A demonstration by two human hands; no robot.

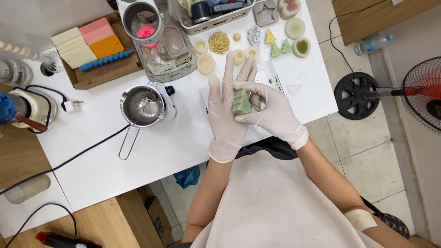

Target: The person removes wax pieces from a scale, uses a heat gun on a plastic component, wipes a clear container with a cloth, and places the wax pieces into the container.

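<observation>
The left hand (226, 110), in a white glove, is lying flat and open, its fingers (228, 69) stretched straight and released, pointing away from the person. A pale green tree-shaped wax piece (241, 102) is resting against that palm, above the near edge of the white bench (174, 147). The right hand (271, 110), gloved too, is curling around the piece from the right, its fingers (245, 87) grasping it along the top and side. Beyond the hands, small moulded shapes are sitting on the bench: a yellow rose-shaped piece (219, 42), a yellow tree (270, 36) and two green trees (280, 48). To the left, a steel melting pot (142, 106) with a long handle is standing on a small hot plate, and a wooden tray (98, 69) farther back is holding cream, pink and orange wax blocks (89, 42). A standing fan (413, 92) is on the tiled floor to the right.
</observation>
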